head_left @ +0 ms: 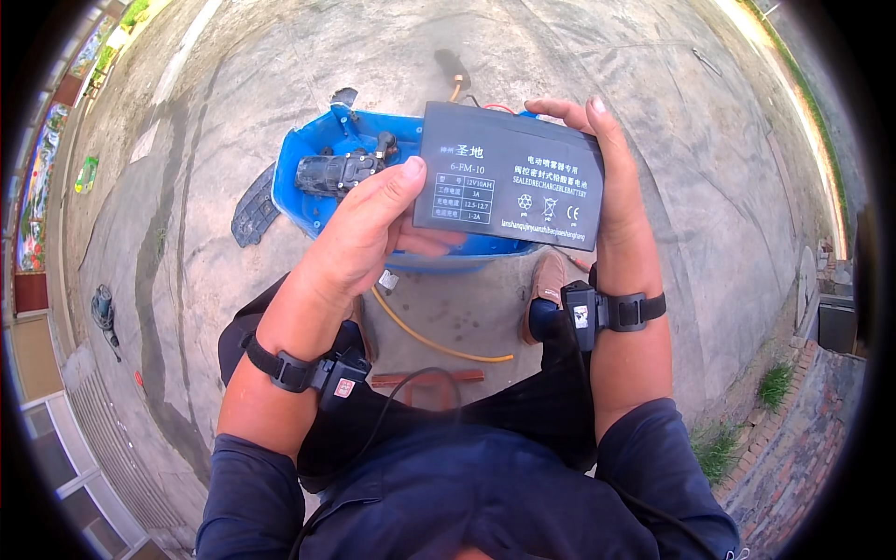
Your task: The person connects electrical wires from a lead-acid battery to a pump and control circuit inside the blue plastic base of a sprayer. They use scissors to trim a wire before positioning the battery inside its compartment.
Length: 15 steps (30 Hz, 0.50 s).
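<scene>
Between my two hands I hold up a black rectangular battery (509, 177) with white printing on its face. My left hand (378, 210) grips its left end, thumb on the front and fingers behind. At the other end, my right hand (611, 159) wraps round the right edge, the thumb along the side and fingertips over the top. Below the battery sits a blue plastic tub (294, 201), partly hidden by it. A black pump-like motor (341, 173) lies inside the tub. A bit of red wire (499, 108) shows above the battery's top edge.
A black plastic panel (252, 210) leans at the tub's left. A yellow hose (429, 345) curves over the concrete before my feet, near a reddish bar (427, 377). Farther left lies a dark power tool (105, 317). Bricks (747, 439) and grass edge the right side.
</scene>
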Tool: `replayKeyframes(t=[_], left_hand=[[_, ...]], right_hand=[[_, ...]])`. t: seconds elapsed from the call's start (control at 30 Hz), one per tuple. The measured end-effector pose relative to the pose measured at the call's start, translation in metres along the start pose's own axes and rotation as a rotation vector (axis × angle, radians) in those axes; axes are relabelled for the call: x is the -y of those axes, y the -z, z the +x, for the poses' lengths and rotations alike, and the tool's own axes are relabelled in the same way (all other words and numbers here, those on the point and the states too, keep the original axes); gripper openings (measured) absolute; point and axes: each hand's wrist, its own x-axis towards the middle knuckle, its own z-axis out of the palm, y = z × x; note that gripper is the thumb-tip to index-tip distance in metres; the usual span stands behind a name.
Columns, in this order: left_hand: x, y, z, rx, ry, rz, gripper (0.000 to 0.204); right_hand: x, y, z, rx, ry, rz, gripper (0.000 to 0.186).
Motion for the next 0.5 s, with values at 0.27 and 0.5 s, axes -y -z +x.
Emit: replayKeyframes(t=[0.27,0.5], left_hand=[[0.0003,-0.0001,-0.0001,-0.006,-0.001,0.000,0.066],[-0.0007,-0.0008,-0.0002,-0.002,0.000,-0.002,0.066]], right_hand=[[-0.0021,0.0027,0.0015,0.007,-0.001,-0.007,0.072],[0.0002,-0.0003,-0.0006,-0.004,0.000,-0.007,0.072]])
